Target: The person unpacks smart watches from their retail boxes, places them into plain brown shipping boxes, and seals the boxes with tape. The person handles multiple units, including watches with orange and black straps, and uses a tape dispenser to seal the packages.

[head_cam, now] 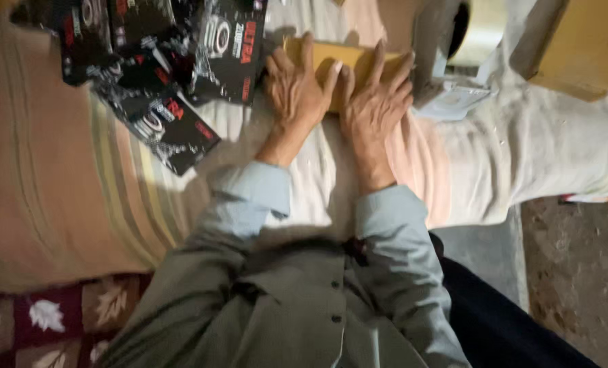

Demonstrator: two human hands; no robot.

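Fingers of both my left hand [295, 92] and right hand [374, 102] are lying spread and flat, pressing on one plain tan cardboard box [331, 58] resting on the cloth-covered worktop [79, 184], while roughly five glossy black packets [157, 65] are lying heaped just to its left.

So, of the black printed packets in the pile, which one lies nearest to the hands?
The tall black packet at the pile's right edge, just beside the left hand; the other packets lie farther left.

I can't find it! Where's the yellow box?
In the head view, the yellow box lies top centre on the cloth, under both hands, right of the black packets.
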